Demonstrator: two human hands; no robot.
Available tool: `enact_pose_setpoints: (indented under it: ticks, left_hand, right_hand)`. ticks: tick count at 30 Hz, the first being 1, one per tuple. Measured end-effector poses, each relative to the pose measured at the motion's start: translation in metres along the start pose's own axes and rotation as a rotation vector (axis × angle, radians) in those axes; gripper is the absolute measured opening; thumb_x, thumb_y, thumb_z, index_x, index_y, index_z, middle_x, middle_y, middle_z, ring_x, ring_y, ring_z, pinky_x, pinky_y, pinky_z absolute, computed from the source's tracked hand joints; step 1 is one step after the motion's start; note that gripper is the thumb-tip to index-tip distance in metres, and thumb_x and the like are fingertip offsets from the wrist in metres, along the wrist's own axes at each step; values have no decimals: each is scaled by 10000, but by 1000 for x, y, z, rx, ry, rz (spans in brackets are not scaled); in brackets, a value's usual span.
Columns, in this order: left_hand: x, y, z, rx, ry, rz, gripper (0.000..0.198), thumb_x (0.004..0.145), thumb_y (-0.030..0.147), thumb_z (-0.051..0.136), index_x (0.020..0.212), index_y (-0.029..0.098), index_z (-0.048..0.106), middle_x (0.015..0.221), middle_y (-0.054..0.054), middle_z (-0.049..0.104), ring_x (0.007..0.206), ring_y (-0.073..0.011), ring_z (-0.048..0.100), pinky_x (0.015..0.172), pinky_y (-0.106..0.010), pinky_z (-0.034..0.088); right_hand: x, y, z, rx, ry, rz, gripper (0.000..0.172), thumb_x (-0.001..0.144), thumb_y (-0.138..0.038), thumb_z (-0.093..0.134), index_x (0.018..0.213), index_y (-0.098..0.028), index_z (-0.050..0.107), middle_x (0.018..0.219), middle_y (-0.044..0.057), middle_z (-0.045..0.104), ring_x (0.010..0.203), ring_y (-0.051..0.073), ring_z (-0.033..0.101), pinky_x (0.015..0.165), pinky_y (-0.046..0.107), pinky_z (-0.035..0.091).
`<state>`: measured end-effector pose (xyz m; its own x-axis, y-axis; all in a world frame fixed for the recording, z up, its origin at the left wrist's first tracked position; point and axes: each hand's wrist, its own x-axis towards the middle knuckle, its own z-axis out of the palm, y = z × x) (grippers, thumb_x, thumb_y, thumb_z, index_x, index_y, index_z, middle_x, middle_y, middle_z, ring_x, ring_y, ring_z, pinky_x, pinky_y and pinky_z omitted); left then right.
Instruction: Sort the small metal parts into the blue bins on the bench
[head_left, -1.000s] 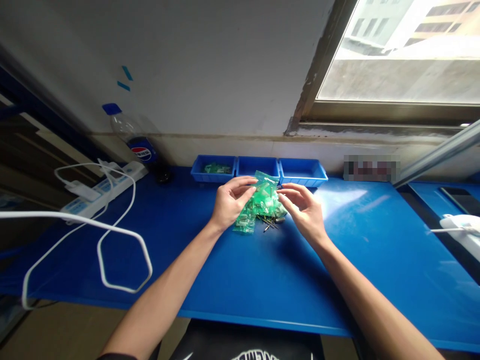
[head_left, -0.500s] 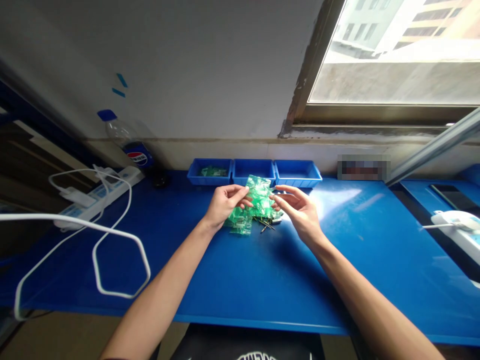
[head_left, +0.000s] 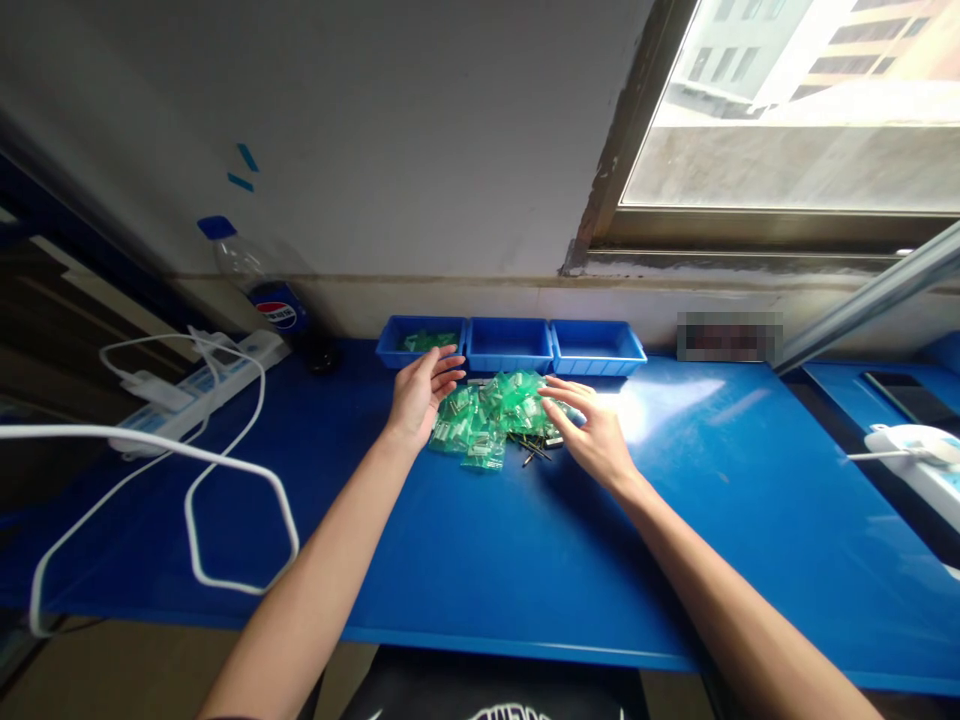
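Note:
A pile of small green translucent plastic bags (head_left: 472,425) lies on the blue table in front of me, with pale pieces showing inside some of them. My left hand (head_left: 421,398) hovers at the pile's left, fingers apart and holding nothing, just in front of the left blue bin (head_left: 387,352). Inside that bin are several green bags (head_left: 426,342). On the other side, my right hand (head_left: 594,428) has its fingers spread by the pile's right edge; whether the fingertips touch a bag I cannot tell. Thin dark metal pins (head_left: 531,447) stick out beside the pile, below the right fingers.
A middle blue bin (head_left: 510,358) and a right blue bin (head_left: 598,362) stand in the same row along the wall. At the left are a cola bottle (head_left: 276,305), a white power strip (head_left: 176,405) and a looped white cable (head_left: 232,582). Another power strip (head_left: 919,465) lies far right.
The green bag held up between my hands has left them. My left hand has moved left, toward the left bin, and opened. My right hand has shifted slightly down by the pile.

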<state>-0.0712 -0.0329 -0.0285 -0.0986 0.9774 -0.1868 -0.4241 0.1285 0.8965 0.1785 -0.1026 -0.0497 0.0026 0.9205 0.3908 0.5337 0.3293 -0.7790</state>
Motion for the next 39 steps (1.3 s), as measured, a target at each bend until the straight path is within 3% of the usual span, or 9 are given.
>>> enact_pose_setpoints:
  ticks: [3,8,12,16,23,27,30,35,39]
  left_hand:
    - [-8,-5,7,106,-90,37,388,886,480,760,1012,115,795,978,-115,809,727,-116,742,606,-177,534]
    - [-16,-11,13,284,-179,142,434,883,554,732,949,132,807,932,-118,807,748,-166,748,636,-230,533]
    - [-16,-16,12,504,-209,299,373,919,510,693,941,158,816,956,-98,811,839,-209,761,676,-256,554]
    - [-16,-22,11,607,-253,369,333,968,457,635,985,178,816,995,-78,816,892,-223,766,725,-276,584]
    - [-20,-24,12,762,-251,516,243,979,361,637,1016,201,816,1058,-56,819,924,-212,766,794,-295,595]
    - [-22,-25,13,908,-284,639,179,936,248,667,1035,211,812,1109,-50,811,962,-215,748,775,-308,586]
    - [-22,-27,13,981,-304,702,190,925,208,674,1054,224,813,1127,-45,812,1086,-242,724,905,-359,586]
    - [-22,-27,13,986,-331,707,204,929,192,671,1071,220,814,1152,-48,808,1117,-239,722,1032,-400,564]
    - [-22,-27,13,990,-326,716,198,926,188,673,1061,216,815,1135,-47,812,1105,-239,728,1030,-405,565]
  right_hand:
    - [-1,0,1,-14,11,-14,287,982,-452,661,1172,-296,808,1296,101,763,1280,321,651,1122,575,495]
    - [1,-1,2,-73,-10,-68,258,991,-432,654,1128,-286,818,1479,84,657,1351,330,590,1150,589,468]
    - [3,-1,4,-132,-44,-130,267,1009,-394,637,1174,-266,803,1430,78,695,1328,329,584,1128,584,487]
    - [5,-4,2,-200,-30,-221,278,1024,-336,621,1213,-222,789,1322,86,756,1253,322,600,1100,560,511]
    - [7,-13,-8,-171,-64,-317,327,1025,-307,617,1329,-258,727,1362,95,717,1279,303,614,1103,528,529]
    - [5,-5,-8,-116,-86,-265,228,1012,-366,641,1135,-244,789,1449,139,624,1293,298,638,1075,502,559]
    - [4,3,-5,-118,-121,-224,239,1026,-389,617,1078,-245,801,1541,121,581,1373,312,603,1142,529,515]
    - [5,9,1,-138,-67,-179,255,1032,-381,604,1096,-238,806,1329,122,745,1257,302,698,1103,536,558]
    - [7,8,-1,-154,63,-276,185,998,-323,652,1061,-253,811,1191,101,799,1107,275,763,1017,502,620]
